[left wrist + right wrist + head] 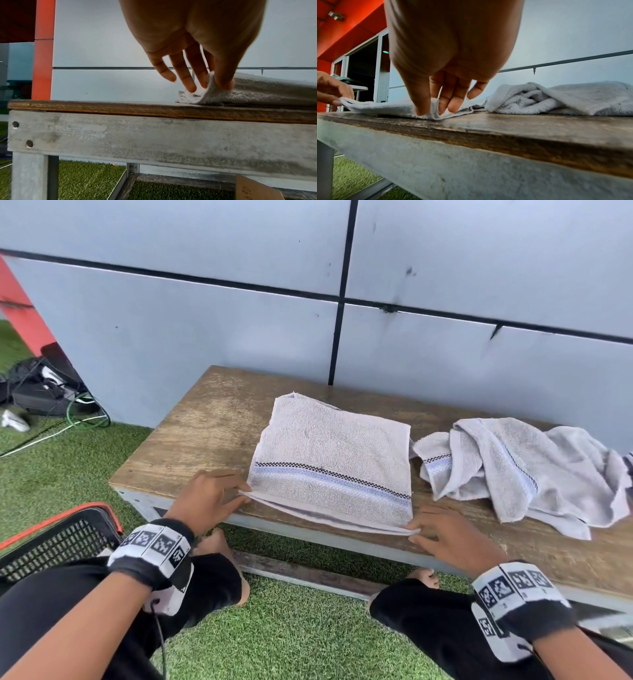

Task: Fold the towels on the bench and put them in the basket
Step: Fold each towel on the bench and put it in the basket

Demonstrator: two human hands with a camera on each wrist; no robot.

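A pale grey towel [329, 460] with a blue and black checked stripe lies folded flat on the wooden bench [205, 433]. My left hand [219, 494] pinches its near left corner [204, 93] between thumb and fingers. At the near right corner [435, 109] my right hand [442, 535] pinches the towel's edge the same way. The near edge is lifted slightly off the bench between the two hands. A second towel [520, 470] of the same kind lies crumpled to the right [556, 100]. The black mesh basket [58, 539] with an orange rim stands on the grass at lower left.
A grey panelled wall [239, 320] runs right behind the bench. Artificial grass [291, 638] covers the ground. Cables and dark gear [44, 392] lie at far left by a red post [43, 50]. A cardboard piece [254, 190] sits under the bench. My knees are close to the bench front.
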